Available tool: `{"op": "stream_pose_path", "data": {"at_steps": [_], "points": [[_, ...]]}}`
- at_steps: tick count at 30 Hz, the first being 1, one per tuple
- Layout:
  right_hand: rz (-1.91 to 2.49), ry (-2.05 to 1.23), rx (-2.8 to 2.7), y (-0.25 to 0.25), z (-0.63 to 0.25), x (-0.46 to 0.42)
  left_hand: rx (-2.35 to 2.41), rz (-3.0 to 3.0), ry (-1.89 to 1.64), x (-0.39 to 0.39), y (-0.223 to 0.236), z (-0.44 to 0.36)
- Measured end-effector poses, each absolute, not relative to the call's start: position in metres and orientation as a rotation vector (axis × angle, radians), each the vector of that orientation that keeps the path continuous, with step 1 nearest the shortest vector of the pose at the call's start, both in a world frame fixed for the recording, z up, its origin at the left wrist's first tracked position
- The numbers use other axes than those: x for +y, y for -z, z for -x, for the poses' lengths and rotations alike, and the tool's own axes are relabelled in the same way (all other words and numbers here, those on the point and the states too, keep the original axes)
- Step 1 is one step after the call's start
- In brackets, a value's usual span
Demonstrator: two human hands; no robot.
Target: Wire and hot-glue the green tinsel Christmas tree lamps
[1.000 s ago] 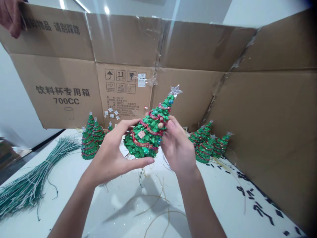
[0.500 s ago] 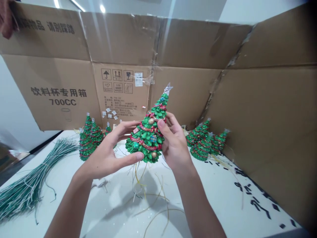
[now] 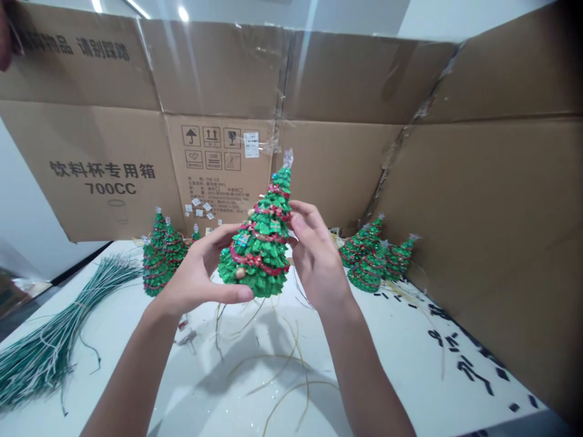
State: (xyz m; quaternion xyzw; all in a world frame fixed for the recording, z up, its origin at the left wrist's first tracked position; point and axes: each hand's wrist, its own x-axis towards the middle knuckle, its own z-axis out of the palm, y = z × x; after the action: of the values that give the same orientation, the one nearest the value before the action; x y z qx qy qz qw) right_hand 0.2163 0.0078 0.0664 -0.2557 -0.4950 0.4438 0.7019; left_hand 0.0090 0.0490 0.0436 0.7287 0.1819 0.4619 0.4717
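A small green Christmas tree figurine (image 3: 262, 243) with red garlands, gold balls, tiny presents and a clear star on top is held up above the table, leaning slightly right. My left hand (image 3: 200, 267) grips its lower left side, the thumb across the front of the base and the fingers behind. My right hand (image 3: 316, 255) is at the tree's right side, thumb and fingertips bent together close to its edge; whether they press on it is hard to see. Thin wires hang below the base.
Similar trees stand at the back left (image 3: 157, 261) and back right (image 3: 367, 267). A bundle of green wires (image 3: 68, 321) lies at left, black pieces (image 3: 469, 370) at right. Cardboard (image 3: 337, 170) walls the white table (image 3: 255, 394). Another person's hand (image 3: 4, 39) touches the cardboard top left.
The tree has turned about its upright axis, showing another side, and moved slightly left. My right hand's thumb has slid off its front to the right edge.
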Motion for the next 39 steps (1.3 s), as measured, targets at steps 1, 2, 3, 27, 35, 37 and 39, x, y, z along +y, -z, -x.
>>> {"op": "stream_pose_path", "data": {"at_steps": [1, 2, 3, 27, 35, 37, 39], "points": [[0.560, -1.001, -1.124, -0.067, -0.217, 0.008, 0.388, -1.746, -1.113, 0.051, -0.042, -0.008], [0.553, -1.020, -1.141, -0.067, -0.217, 0.008, 0.350, -1.715, -1.093, 0.052, -0.042, -0.008], [0.547, -1.046, -1.151, -0.067, -0.216, 0.008, 0.333, -1.693, -1.067, 0.052, -0.041, -0.008], [0.559, -0.950, -1.073, -0.067, -0.214, 0.006, 0.741, -1.953, -1.161, 0.037, -0.052, -0.011], [0.488, -1.024, -1.094, -0.065, -0.225, 0.018, 0.388, -1.635, -1.103, 0.052, -0.040, -0.005], [0.499, -1.021, -1.104, -0.064, -0.225, 0.018, 0.366, -1.560, -1.094, 0.051, -0.039, -0.007], [0.508, -1.027, -1.105, -0.063, -0.223, 0.016, 0.353, -1.505, -1.062, 0.051, -0.039, -0.009]]}}
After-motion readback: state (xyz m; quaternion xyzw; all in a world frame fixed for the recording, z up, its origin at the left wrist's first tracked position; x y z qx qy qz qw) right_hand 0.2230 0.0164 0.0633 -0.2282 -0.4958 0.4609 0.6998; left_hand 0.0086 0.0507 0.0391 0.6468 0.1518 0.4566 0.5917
